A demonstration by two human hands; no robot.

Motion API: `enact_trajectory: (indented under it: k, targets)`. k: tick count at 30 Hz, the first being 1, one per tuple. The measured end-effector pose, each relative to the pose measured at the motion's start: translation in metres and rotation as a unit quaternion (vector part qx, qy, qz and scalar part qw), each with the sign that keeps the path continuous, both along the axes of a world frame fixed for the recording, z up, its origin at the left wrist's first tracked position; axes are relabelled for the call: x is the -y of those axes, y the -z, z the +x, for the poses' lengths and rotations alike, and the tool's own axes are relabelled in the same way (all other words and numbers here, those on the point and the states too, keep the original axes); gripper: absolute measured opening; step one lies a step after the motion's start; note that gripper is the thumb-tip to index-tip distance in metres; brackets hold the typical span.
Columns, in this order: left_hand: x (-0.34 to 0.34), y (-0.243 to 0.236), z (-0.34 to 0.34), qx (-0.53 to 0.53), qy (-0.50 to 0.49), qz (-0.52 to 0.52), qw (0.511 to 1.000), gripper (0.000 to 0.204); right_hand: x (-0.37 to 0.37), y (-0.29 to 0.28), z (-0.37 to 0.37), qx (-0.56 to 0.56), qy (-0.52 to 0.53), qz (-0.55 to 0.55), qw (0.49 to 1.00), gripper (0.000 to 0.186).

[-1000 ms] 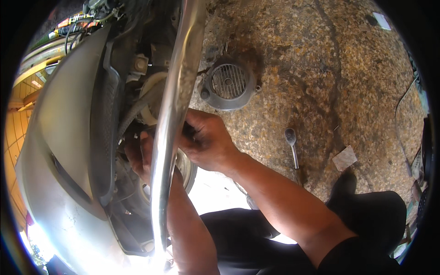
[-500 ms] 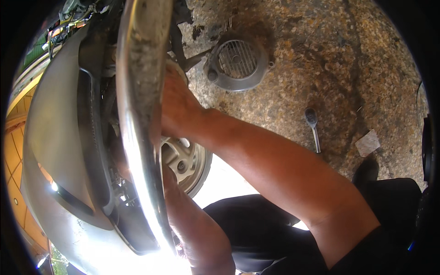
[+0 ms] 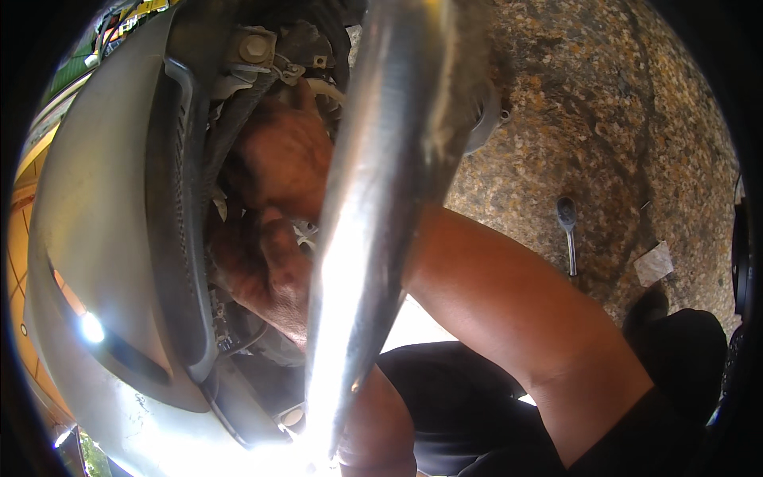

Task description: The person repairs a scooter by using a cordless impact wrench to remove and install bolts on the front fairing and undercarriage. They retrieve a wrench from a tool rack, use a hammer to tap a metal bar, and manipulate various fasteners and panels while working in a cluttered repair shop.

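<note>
Both my hands reach behind a shiny metal bar point(image 3: 358, 238), into the gap beside the grey body panel point(image 3: 95, 199) of a scooter or motorcycle. My right hand point(image 3: 290, 155) is in the upper part of the gap, near hoses and a bracket with a bolt point(image 3: 254, 48). Motion smears its fingers. Just below, almost touching it, is my left hand point(image 3: 270, 262), thumb raised and fingers curled into the dark interior. Whatever those fingers grip is hidden in shadow. The bar covers parts of both forearms.
On the rough stone ground to the right lie a ratchet wrench point(image 3: 567, 219) and a pale scrap point(image 3: 654, 264). A dark round slatted cover point(image 3: 486, 119) shows partly behind the bar. Strong glare washes out the panel's lower end.
The metal bar now appears farther right and tilted, exposing both hands and the gap. It now covers most of the round cover, and the wheel is no longer visible.
</note>
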State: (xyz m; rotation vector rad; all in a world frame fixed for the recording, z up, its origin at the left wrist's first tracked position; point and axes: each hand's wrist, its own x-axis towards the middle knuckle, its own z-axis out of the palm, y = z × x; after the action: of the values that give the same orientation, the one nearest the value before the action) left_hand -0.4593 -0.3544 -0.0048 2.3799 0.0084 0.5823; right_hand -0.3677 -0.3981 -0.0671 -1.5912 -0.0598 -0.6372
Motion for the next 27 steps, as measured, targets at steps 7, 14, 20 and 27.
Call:
enact_trajectory:
  k: [7,14,20,27]
  targets:
    - [0.001,0.004,-0.002,0.002,-0.016,-0.071,0.997,0.030,0.002,0.002,-0.002,0.005,-0.017,-0.007,1.000,0.021]
    - [-0.004,0.001,0.000,0.008,0.047,-0.018,0.999,0.032,0.000,0.008,-0.007,0.025,-0.024,-0.036,0.999,0.029]
    - [0.008,0.001,-0.004,0.010,-0.023,-0.109,0.994,0.037,-0.006,0.004,-0.007,0.026,-0.004,-0.091,0.996,0.033]
    - [-0.005,0.003,-0.009,-0.014,0.009,-0.045,0.999,0.036,-0.006,-0.001,-0.004,0.020,-0.024,-0.054,0.998,0.035]
